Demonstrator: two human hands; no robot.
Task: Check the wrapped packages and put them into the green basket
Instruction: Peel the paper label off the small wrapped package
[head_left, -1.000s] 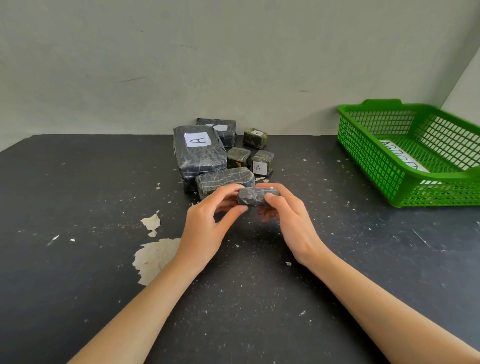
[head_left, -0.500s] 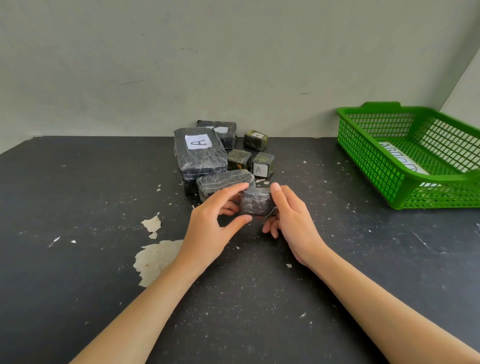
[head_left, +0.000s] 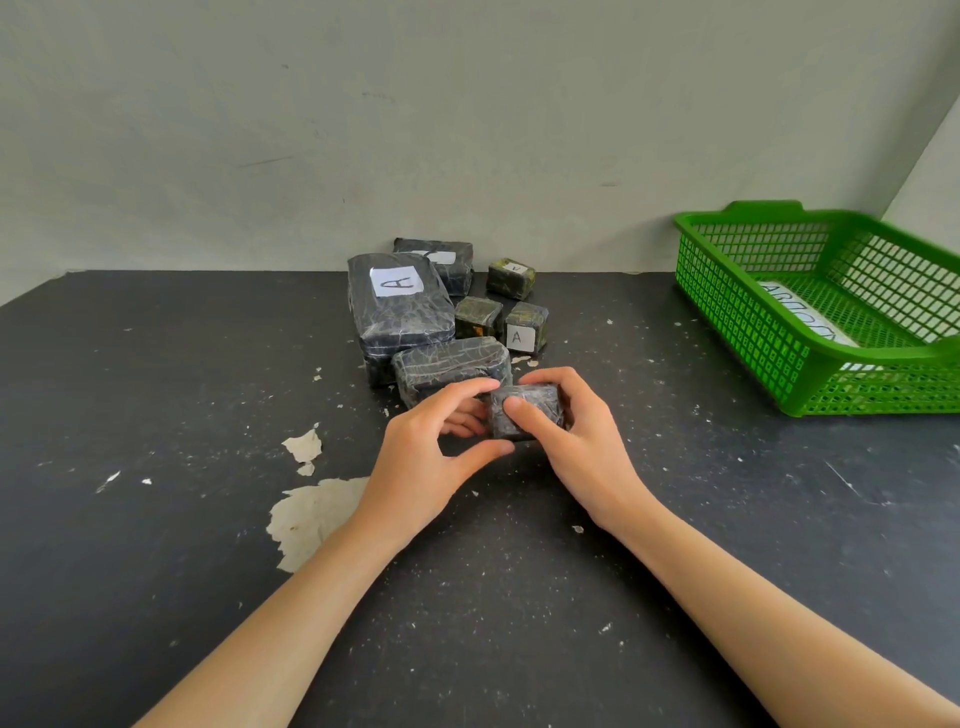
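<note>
The small pkg (head_left: 545, 402) is held just above the table (head_left: 156, 519), in front of the pile and between both hands. It is a dark block in tight film w/ many wrinkles. No label shows on the faces toward the camera.

I judge it light, because fingertips alone carry it. It also seems stiff enough, since its edges stay straight under the thumb. The film looks smooth, so it is prob. a bit slippery. A hold on 2 opposite ends seems safer than a pinch on the flat top.

The right hand (head_left: 582, 447) curls round the pkg, w/ the thumb pressed on the near face and the fingers behind the far side. The left hand (head_left: 421, 457) pinches the left end, w/ the index finger above and the thumb below. Its other fingers are bent under.

Just behind lies a medium pkg (head_left: 449, 364), then a big pkg (head_left: 397, 306) w/ a white label "A". Beside it are 3 cube pkgs (head_left: 525, 327) and 1 flat pkg (head_left: 436, 257) near the wall.

The green basket (head_left: 743, 322) stands well apart at the right, w/ a paper strip (head_left: 800, 312) inside. For the transfer 1 hand is enough, I think. The right one fits best, as the basket is on its side.
</note>
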